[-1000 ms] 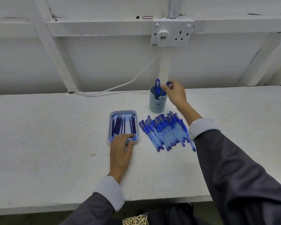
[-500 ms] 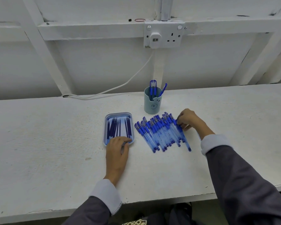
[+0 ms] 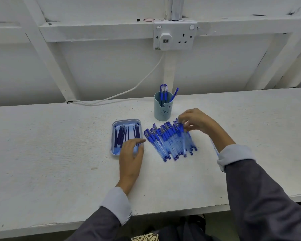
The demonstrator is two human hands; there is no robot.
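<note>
The pen (image 3: 183,138) sits just in front of the pen cup (image 3: 162,108), a little to its right, at the right end of the row of pens (image 3: 163,141) lying on the table (image 3: 59,145). The right hand (image 3: 196,122) pinches it near its capped end with curled fingers. Its long axis runs almost straight from the cup toward the person, with the blue cap at the far end beside the cup's base and the clear barrel pointing at the near edge. The other pens in the row slant more, their caps leaning to the cup's left. Motion blur hides whether the pen's near end touches the table. Left of the cup and nearer the person lies a blue tray (image 3: 125,121) holding dark refills (image 3: 122,134). The left hand (image 3: 130,153) lies loosely spread over the tray's near right corner, gripping nothing.
</note>
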